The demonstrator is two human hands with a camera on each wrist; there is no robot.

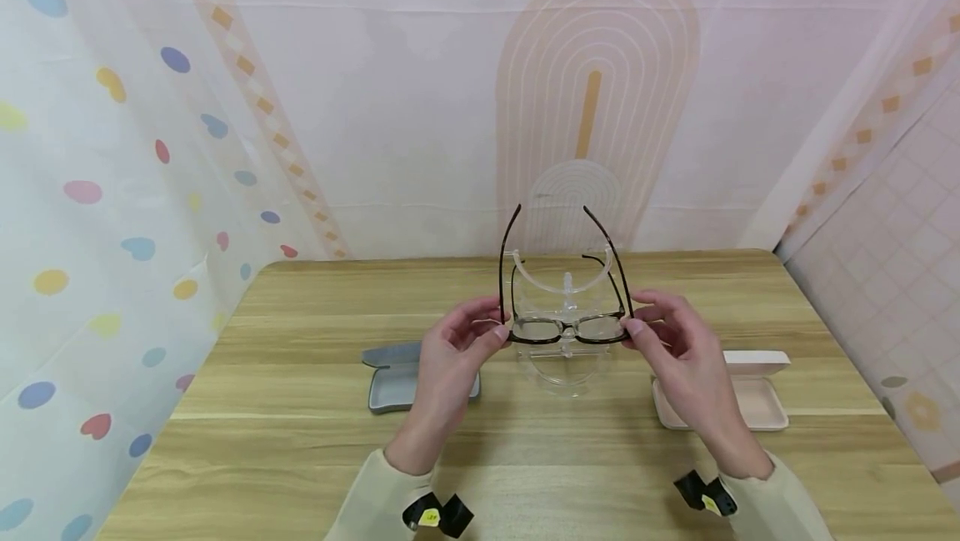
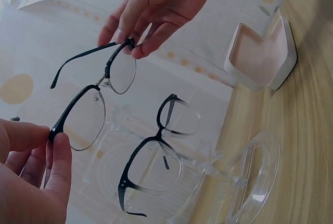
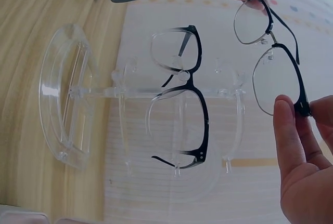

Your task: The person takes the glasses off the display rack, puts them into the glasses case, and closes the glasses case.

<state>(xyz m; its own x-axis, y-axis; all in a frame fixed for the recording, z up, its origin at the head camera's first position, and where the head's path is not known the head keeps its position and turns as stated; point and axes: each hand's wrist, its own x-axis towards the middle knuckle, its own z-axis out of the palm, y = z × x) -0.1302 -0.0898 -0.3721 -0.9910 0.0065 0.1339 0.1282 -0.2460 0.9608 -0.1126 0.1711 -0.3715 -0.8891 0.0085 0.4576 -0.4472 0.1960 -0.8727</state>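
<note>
The left hand (image 1: 456, 353) and the right hand (image 1: 690, 358) are both pinching one pair of half-rim glasses (image 2: 100, 83), black above and with thin rims below. The left one grips at 9 o'clock of the frame, the right one at 3 o'clock; in each, the thumb is brought against the fingers. In the head view, the glasses are held up at the clear stand (image 1: 568, 283), a little below the picture's centre, and their unfolded arms go toward 12 o'clock. A second pair (image 2: 160, 133) (black above, fading into transparent) sits on this stand, apart from the held pair in the wrist views.

From the held glasses, a grey case (image 1: 392, 387) is lying between 8 and 9 o'clock, and a white case (image 1: 761, 403), pinkish inside, between 3 and 4 o'clock. Both cases have the lid raised, and both are partly covered by the person's hands and arms. The wooden bench (image 1: 555, 474) carries the stand and cases.
</note>
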